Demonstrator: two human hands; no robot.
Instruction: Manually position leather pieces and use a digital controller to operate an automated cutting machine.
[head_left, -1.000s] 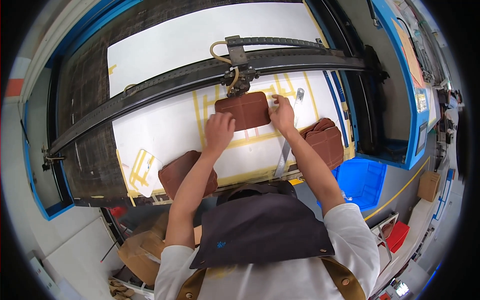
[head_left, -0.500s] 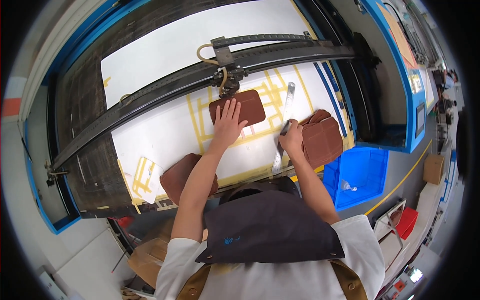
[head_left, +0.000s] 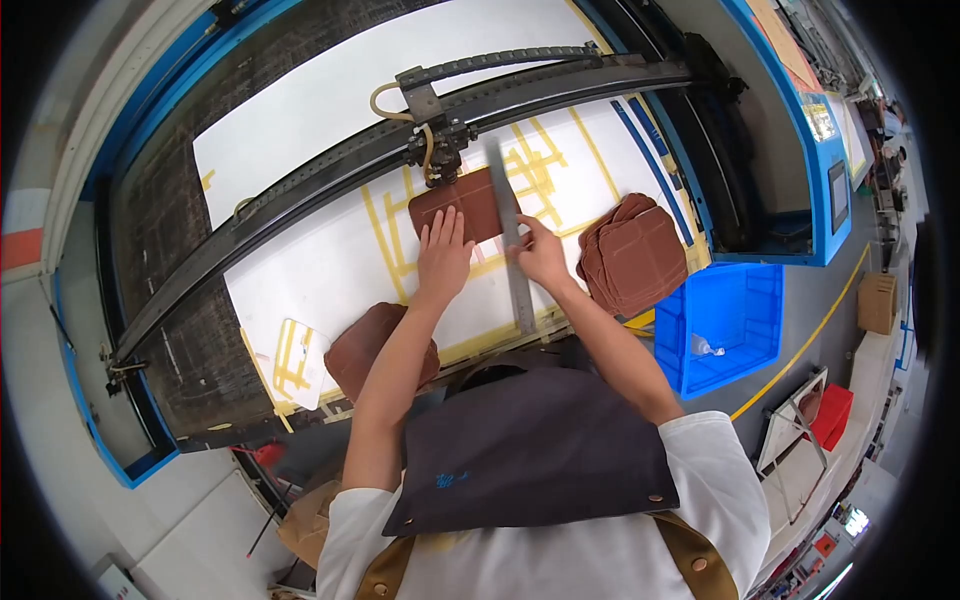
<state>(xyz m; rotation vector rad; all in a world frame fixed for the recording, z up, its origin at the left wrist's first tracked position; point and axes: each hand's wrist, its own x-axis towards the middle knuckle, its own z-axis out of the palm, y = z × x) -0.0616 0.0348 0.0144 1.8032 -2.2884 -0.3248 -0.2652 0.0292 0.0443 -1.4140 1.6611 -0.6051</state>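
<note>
A brown rectangular panel with rounded corners (head_left: 470,195), leather-like, lies on the white board below the machine's head. My left hand (head_left: 443,255) rests flat on its lower left part with the fingers stretched out. My right hand (head_left: 540,253) is closed on a long steel ruler (head_left: 510,220), which crosses the panel's right part and is slightly blurred. To the right of that hand sits a fanned stack of brown pieces (head_left: 635,255). Under my left forearm another stack of brown pieces (head_left: 362,350) is partly hidden.
Above the panel a black gantry beam (head_left: 300,165) crosses the bed, carrying a machine head (head_left: 437,150). Yellow tape strips (head_left: 375,230) mark the white board. A small white taped plate (head_left: 297,362) lies at the left edge. A blue crate (head_left: 735,325) stands at the lower right.
My right hand has carried the ruler leftward, from beside the right stack onto the panel. My left hand stays on the panel. The whole view has shifted slightly.
</note>
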